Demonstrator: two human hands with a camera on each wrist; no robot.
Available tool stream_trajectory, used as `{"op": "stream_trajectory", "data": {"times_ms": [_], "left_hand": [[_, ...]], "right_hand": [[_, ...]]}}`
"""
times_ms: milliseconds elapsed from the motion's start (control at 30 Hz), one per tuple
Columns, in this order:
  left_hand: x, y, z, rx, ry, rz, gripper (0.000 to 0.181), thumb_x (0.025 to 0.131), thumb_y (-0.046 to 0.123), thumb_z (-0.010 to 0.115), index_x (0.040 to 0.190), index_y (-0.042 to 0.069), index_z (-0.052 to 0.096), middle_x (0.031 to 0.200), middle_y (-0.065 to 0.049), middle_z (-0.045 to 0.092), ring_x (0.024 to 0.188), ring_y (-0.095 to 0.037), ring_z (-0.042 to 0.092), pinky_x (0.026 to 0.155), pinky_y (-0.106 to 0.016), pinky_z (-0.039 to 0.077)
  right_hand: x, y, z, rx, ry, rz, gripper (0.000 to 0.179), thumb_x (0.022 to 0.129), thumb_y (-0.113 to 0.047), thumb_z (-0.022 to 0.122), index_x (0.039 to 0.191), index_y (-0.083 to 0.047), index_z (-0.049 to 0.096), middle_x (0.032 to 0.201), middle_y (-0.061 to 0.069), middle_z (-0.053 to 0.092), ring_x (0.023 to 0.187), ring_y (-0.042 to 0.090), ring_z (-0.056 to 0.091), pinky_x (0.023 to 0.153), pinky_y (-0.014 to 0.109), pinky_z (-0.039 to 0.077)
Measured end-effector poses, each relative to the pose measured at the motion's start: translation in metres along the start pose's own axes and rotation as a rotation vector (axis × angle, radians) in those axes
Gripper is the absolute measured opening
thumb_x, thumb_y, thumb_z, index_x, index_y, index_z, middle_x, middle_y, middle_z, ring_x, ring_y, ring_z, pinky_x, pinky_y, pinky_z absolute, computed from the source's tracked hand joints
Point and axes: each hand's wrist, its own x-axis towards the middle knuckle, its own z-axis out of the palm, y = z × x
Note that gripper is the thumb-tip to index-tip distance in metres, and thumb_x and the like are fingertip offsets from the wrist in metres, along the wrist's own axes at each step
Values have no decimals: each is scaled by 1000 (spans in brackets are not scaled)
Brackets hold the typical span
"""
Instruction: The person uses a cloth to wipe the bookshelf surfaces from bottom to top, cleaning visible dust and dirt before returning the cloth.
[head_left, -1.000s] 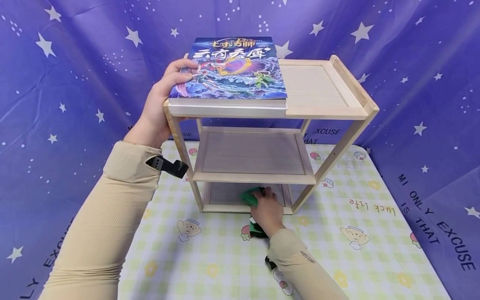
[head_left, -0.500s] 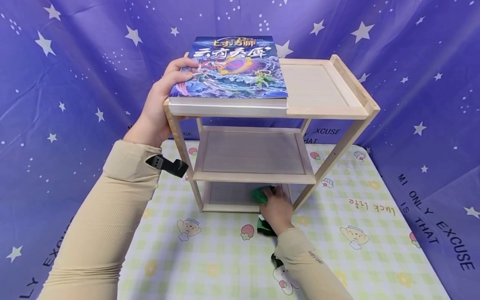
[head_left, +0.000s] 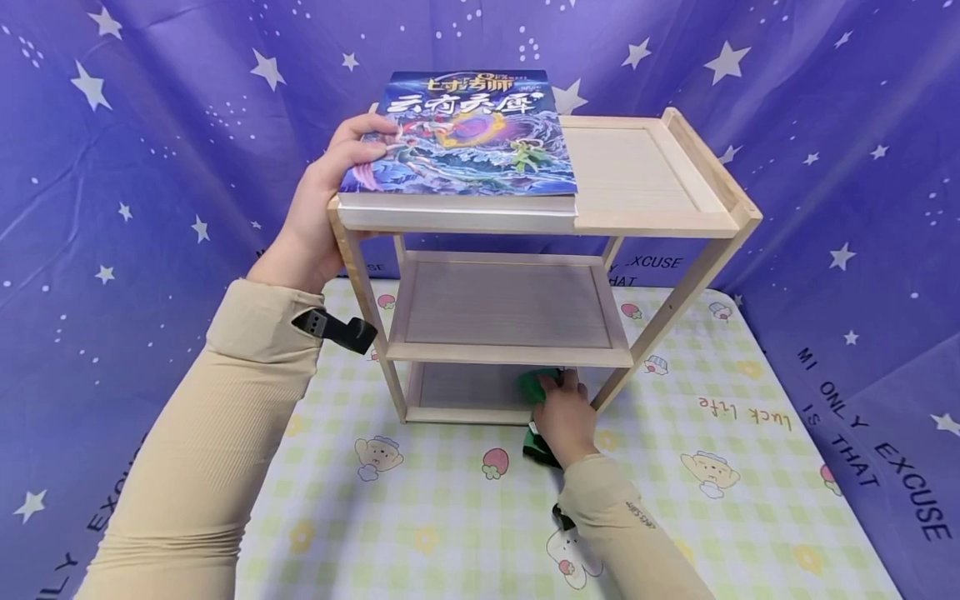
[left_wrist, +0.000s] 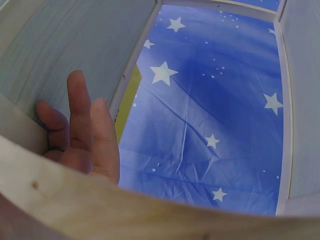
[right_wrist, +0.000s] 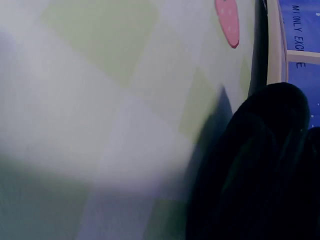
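A three-tier wooden shelf (head_left: 637,162) stands on the table, with a thick blue illustrated book (head_left: 468,137) lying at the left of its top board. My left hand (head_left: 318,187) grips the top's left end, with fingers on the book cover. In the left wrist view, the left hand's other fingers (left_wrist: 80,125) reach beneath the top board. At the bottom board (head_left: 457,387), my right hand (head_left: 566,417) holds a green cloth (head_left: 538,385) against the surface near the right post. Part of the cloth hangs over the front edge. Dark fabric (right_wrist: 265,155) fills the right wrist view's lower right.
The shelf's middle board (head_left: 510,304) sits just above the right hand. A checked tablecloth (head_left: 420,500) covers the table. Purple star-printed curtains (head_left: 847,208) close in the back and sides. A black strap (head_left: 345,332) circles the left wrist.
My right hand has slid the green cloth rightward along the bottom board toward the right post. The left hand keeps its grip on the shelf top, and the book stays in place.
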Motion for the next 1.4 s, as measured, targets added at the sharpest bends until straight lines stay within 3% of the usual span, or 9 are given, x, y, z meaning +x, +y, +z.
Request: {"op": "stream_trajectory", "data": {"times_ms": [233, 500, 833, 1067, 1267, 1400], "left_hand": [[1, 0, 0, -6, -4, -1, 21, 93, 28, 51, 112, 31, 59, 156, 19, 25, 129, -28, 41, 96, -38, 34], [1, 0, 0, -9, 1, -4, 22, 93, 27, 51, 113, 30, 58, 156, 19, 25, 129, -27, 41, 97, -38, 34], [0, 0, 0, -16, 4, -7, 21, 93, 26, 51, 112, 30, 59, 156, 19, 25, 129, -27, 40, 96, -36, 35], [1, -1, 0, -9, 2, -6, 22, 93, 27, 50, 112, 30, 58, 157, 20, 24, 131, -28, 39, 97, -37, 34], [1, 0, 0, -14, -3, -3, 21, 93, 26, 50, 112, 30, 59, 157, 20, 23, 132, -27, 39, 97, -35, 35], [1, 0, 0, -15, 10, -4, 21, 93, 26, 51, 112, 30, 59, 156, 18, 27, 129, -27, 42, 95, -34, 36]], "right_hand": [[1, 0, 0, -45, -4, 2, 43, 83, -8, 64, 126, -11, 66, 115, 23, 53, 85, 38, 55, 47, 49, 46], [-3, -1, 10, -188, 102, -64, 35, 86, -6, 65, 121, -8, 66, 117, 28, 54, 86, 42, 57, 43, 47, 44], [-3, 1, 13, -178, 215, -84, 35, 83, -3, 67, 117, -2, 63, 109, 30, 54, 76, 42, 55, 42, 46, 44], [-1, 4, 14, -195, 332, -125, 35, 80, -1, 69, 115, -1, 66, 107, 30, 55, 78, 43, 54, 49, 47, 46], [2, 6, 16, -201, 330, -118, 38, 77, -1, 70, 115, 0, 65, 105, 29, 56, 76, 43, 55, 47, 48, 46], [4, 5, 14, -193, 258, -89, 46, 71, -3, 73, 116, 0, 65, 107, 28, 56, 75, 43, 55, 42, 47, 45]]}}
